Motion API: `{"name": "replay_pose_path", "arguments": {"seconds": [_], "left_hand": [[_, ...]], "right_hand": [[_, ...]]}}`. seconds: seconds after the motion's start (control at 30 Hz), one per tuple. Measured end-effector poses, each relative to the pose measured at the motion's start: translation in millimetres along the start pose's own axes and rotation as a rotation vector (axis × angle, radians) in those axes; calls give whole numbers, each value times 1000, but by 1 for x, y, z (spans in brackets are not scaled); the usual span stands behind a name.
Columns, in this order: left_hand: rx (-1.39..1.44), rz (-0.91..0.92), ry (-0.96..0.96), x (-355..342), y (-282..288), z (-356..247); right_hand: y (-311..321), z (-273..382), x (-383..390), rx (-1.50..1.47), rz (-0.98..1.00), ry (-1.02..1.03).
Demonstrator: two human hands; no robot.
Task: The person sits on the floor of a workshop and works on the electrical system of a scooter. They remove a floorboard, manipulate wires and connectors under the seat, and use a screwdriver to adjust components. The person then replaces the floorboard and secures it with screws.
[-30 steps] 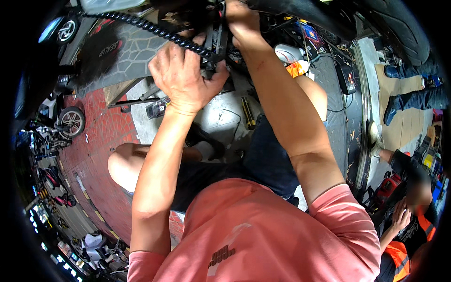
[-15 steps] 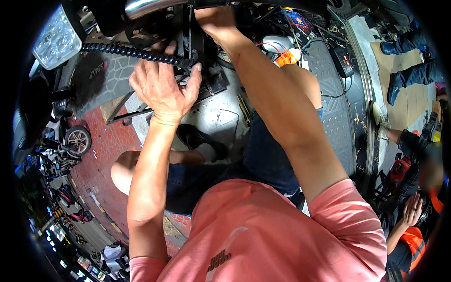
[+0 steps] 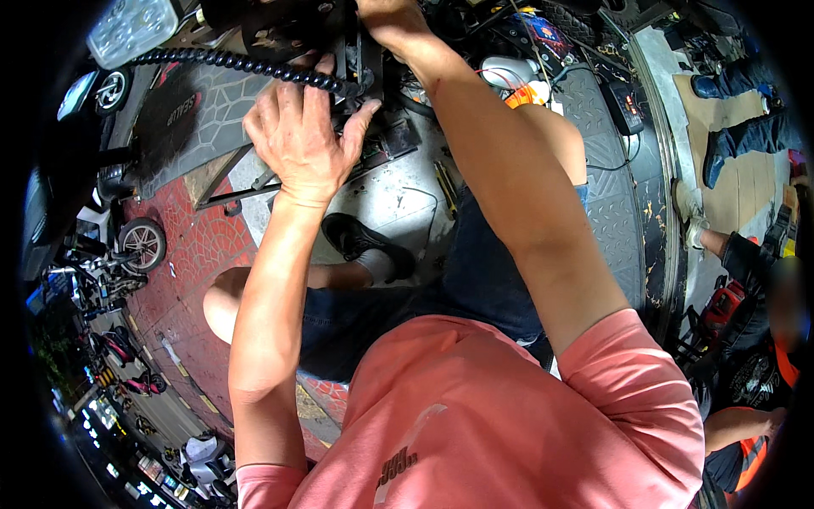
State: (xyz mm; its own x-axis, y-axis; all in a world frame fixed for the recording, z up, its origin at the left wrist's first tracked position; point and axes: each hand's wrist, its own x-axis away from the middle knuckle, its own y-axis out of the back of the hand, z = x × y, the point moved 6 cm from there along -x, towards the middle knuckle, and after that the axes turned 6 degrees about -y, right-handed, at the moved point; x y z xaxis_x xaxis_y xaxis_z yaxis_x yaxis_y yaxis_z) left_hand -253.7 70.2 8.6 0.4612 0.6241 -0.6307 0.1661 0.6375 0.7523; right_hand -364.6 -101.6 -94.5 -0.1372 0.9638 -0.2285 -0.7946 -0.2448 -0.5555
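Observation:
My left hand point(image 3: 301, 140) has its fingers curled on the dark bracket point(image 3: 358, 100), where a black spiral-wrapped cable point(image 3: 254, 68) ends, with the thumb raised at the cable's end. My right hand point(image 3: 392, 25) is high at the top edge, bent around something on the dark metal frame, its fingertips hidden. A square clear LED lamp point(image 3: 136, 27) hangs at the upper left. Under my hands lie a long yellow-and-black tool point(image 3: 445, 187) and a thin bent wire on the pale ground.
A white bottle point(image 3: 504, 72) and a black box point(image 3: 623, 110) with wires lie to my right on dark mats. A co-worker in an orange vest point(image 3: 755, 458) sits at the right, another person's legs point(image 3: 738, 144) beyond. Parked scooters point(image 3: 127, 254) line the left over red paving.
The lamp has come into view at the upper left as the view shifted. Both my hands stay at the frame with slight movement. The co-worker's raised hand has dropped lower.

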Motion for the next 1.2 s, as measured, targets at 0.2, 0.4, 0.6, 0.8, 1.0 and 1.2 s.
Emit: {"name": "replay_pose_path", "arguments": {"seconds": [0.2,0.4,0.6,0.8,1.0,1.2], "left_hand": [[2,46,-29,4,1,3],[8,111,-29,5,1,5],[5,139,-53,4,0,4],[23,86,-12,0,4,0],[66,127,22,-12,7,-2],[136,178,-224,-27,15,15]], "right_hand": [[-2,-27,0,-133,17,-231],[-12,-21,-4,101,-110,-211],[-14,-16,-3,338,-219,-180],[-16,-13,-2,523,-286,-173],[-10,-10,-8,786,-441,-5],[-24,10,5,385,-395,5]]}}
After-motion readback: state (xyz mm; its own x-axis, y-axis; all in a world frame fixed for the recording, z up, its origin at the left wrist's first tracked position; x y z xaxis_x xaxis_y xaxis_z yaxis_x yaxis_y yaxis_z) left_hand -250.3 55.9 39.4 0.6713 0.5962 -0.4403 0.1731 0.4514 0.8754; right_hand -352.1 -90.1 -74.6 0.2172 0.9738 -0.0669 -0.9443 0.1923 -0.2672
